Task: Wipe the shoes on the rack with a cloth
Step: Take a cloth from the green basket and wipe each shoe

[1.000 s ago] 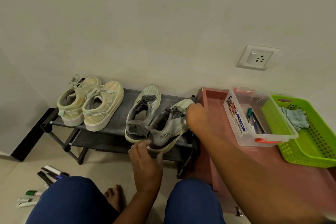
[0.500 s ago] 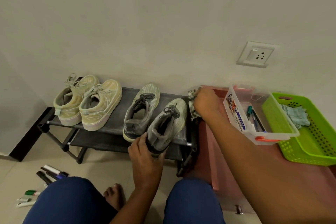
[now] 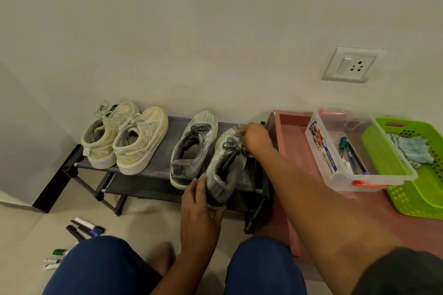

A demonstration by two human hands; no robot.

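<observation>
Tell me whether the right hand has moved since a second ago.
Yes. The right hand went from the grey shoe's toe to the rack's right end, then back onto the toe.

Plain pale wall (image 3: 191,31), wall socket (image 3: 351,64), tiled floor (image 3: 21,235)

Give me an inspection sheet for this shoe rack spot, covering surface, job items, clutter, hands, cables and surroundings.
Surface: black two-tier shoe rack against the wall; four shoes on its top tier.
Job's things: pale yellow pair on the left; grey pair on the right, the left grey shoe untouched, the right grey shoe being handled. A light cloth shows at its toe.
Clutter: markers on the floor; clear box holding pens; green basket holding a bluish rag.
Hands: left hand grips the right grey shoe's heel; right hand holds the cloth at its toe.
Cables: nothing seen.
Surroundings: wall socket; pink tray under the box and basket.
</observation>
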